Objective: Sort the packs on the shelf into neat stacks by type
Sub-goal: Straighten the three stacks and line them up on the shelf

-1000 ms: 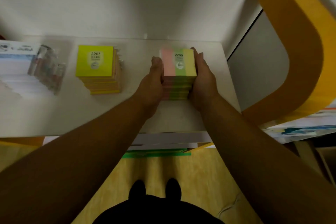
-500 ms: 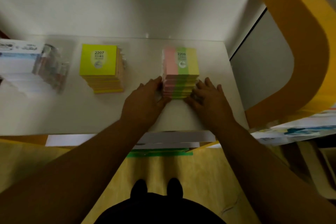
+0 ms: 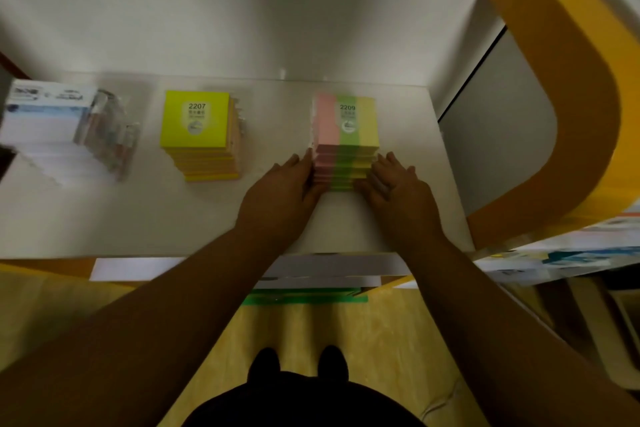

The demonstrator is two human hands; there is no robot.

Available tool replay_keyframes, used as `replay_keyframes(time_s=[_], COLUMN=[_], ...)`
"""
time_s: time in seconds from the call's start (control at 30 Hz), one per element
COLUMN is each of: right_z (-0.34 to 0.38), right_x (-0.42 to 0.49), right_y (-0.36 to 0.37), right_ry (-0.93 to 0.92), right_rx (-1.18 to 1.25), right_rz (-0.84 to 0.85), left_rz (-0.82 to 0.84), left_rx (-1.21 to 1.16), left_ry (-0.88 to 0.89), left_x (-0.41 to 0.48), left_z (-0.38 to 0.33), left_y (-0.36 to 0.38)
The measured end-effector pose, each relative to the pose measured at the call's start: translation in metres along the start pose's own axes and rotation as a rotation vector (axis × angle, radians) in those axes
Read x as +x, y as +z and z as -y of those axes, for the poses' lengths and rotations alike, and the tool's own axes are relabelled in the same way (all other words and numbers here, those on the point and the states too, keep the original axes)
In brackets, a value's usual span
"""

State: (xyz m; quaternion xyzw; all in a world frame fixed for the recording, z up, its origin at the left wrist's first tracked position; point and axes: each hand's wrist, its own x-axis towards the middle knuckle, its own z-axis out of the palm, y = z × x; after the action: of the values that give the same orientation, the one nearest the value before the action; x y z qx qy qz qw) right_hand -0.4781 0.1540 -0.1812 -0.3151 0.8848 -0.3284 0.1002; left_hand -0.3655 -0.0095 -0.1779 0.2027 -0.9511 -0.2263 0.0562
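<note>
- A person's two bare hands flank a stack of three-colour sticky-note packs (image 3: 344,149) on a white shelf (image 3: 173,218), seen from a head-worn camera looking down.
- The left hand (image 3: 280,196) lies with fingers extended and flat against the stack's pink left side; the right hand (image 3: 401,189) has its fingers spread, their tips at the stack's lower right corner. Neither hand is closed around a pack; both are open, pressing or resting at the sides.
- The striped stack, pink, green and yellow with "2209" printed on the top pack, stands toward the right end of the shelf. About seven layers show along its near edge, though the exact count is hard to read.
- One stack of yellow sticky-note packs (image 3: 199,135), labelled "2207", stands well apart to the left, near the shelf's middle; roughly six or seven layers are visible, slightly stepped.
- At the far left, one stack of white packs (image 3: 41,128) with blue print sits beside a leaning group of clear-wrapped packs (image 3: 110,135); their number cannot be told through the blur.
- In all, four groups occupy the shelf.
- An orange curved frame (image 3: 588,114) borders the shelf on the right.
</note>
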Motion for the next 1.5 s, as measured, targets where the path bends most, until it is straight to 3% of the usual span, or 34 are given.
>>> replay_keyframes(time_s=[0.17, 0.47, 1.03, 1.37, 1.5], right_z=[0.002, 0.002, 0.009, 0.014, 0.014], right_x=[-0.003, -0.003, -0.006, -0.005, -0.005], right_y=[0.004, 0.003, 0.005, -0.008, -0.005], right_ry=[0.017, 0.079, 0.192, 0.047, 0.018], right_rx=[0.007, 0.129, 0.132, 0.18, 0.148], right_rz=[-0.045, -0.071, -0.08, -0.122, -0.17], left_rz=[-0.009, -0.062, -0.111, -0.174, -0.209], left_rx=[-0.037, -0.037, -0.148, -0.217, -0.206], left_ry=[-0.113, -0.094, -0.149, -0.01, -0.052], left_x=[-0.005, -0.007, -0.002, 0.001, 0.002], left_z=[-0.011, -0.011, -0.007, -0.011, -0.015], left_y=[0.002, 0.001, 0.006, -0.005, -0.005])
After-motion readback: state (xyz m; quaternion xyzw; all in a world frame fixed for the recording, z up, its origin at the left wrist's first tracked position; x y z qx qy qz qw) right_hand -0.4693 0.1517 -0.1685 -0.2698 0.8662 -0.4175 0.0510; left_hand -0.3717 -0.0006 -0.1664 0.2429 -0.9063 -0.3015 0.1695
